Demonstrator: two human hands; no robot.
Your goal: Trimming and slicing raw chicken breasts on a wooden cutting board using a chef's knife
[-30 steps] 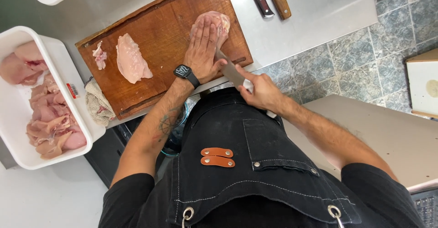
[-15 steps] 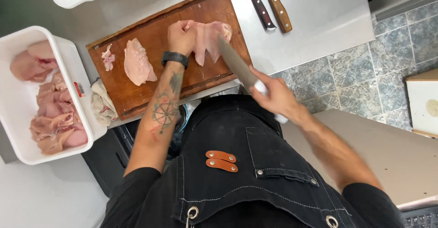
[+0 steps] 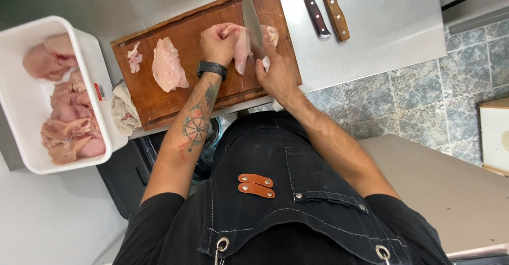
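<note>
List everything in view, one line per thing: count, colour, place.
Cutting board: one, brown wood, on the steel counter.
Chicken piece being cut: one, pink, right part of the board.
Chicken fillet: one, pale pink, board centre-left.
Meat scrap: one, pink, board's left end.
Tub: one, white, left of the board, holding raw chicken.
Cloth: one, beige, between tub and board.
Spare knives: two, wooden handles, counter right of the board.
Chef's knife: one, steel blade, in the right hand.
Left hand: on the chicken.
Right hand: grip on the knife handle.
</note>
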